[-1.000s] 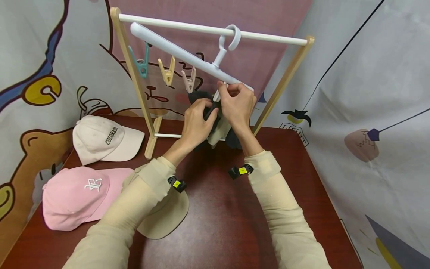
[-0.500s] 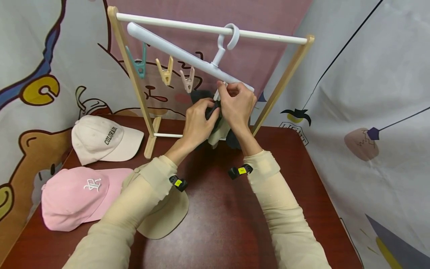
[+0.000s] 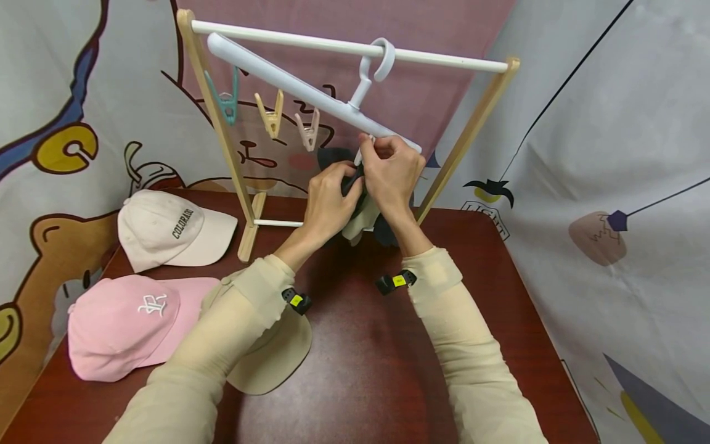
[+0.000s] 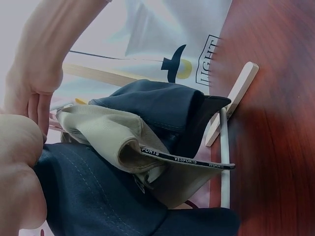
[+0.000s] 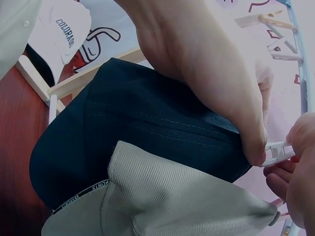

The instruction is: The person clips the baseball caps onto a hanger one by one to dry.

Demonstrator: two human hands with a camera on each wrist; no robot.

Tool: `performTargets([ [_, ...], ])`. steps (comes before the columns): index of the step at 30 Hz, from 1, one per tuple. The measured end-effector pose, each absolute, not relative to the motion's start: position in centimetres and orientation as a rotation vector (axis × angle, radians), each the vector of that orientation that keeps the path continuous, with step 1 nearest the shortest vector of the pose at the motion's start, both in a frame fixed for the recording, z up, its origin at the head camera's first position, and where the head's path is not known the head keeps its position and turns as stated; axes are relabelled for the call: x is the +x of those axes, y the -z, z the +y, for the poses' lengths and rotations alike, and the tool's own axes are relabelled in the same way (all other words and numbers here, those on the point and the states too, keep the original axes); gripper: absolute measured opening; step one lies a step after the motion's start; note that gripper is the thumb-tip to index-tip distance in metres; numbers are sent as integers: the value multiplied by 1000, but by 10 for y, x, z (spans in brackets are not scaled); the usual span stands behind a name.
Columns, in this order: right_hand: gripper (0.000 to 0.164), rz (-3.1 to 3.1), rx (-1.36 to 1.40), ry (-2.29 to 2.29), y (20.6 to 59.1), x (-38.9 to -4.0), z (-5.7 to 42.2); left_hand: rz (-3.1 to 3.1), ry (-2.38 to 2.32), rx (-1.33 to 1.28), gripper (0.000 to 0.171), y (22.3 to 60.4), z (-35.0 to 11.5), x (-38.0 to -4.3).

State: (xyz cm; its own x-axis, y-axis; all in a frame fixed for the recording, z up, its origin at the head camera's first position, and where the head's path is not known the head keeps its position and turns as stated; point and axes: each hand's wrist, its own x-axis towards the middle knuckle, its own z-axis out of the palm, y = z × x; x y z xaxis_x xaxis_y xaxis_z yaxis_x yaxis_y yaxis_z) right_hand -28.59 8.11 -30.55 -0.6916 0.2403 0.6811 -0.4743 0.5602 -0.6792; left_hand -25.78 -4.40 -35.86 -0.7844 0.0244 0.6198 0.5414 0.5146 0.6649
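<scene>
My left hand (image 3: 330,200) pinches the edge of a dark navy cap (image 5: 147,113). Just right of it, my right hand (image 3: 391,169) pinches a white clothespin (image 5: 279,153) under the low end of a white hanger (image 3: 299,86). The clip's tip is at the navy cap's edge, and the left fingers partly hide where they meet. Behind this cap in the left wrist view hang a beige cap (image 4: 103,128) and another dark navy cap (image 4: 157,105). Teal (image 3: 228,105), yellow (image 3: 271,118) and pink (image 3: 308,131) clothespins dangle bare from the hanger's raised left part.
A small rack with a white rod (image 3: 444,60) and wooden legs (image 3: 468,139) carries the tilted hanger. On the table's (image 3: 355,364) left side lie a cream cap (image 3: 161,225), a pink cap (image 3: 127,327) and a khaki cap (image 3: 274,361), partly under my left forearm.
My left hand has shifted slightly right with the navy cap, closer to the white clothespin. The hanger's left end has risen a little, and its dangling clips moved with it. My right hand stays nearly still.
</scene>
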Motion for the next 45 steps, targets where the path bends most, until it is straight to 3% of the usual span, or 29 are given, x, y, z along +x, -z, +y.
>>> performTargets([
  [18,22,-2033,269,-1053,302,-287,80,-2196,1201,-466,18,354,-44,-262],
  [45,34,-2097,184,-1120,303,-286,83,-2191,1205,-508,17,343,-47,-260],
])
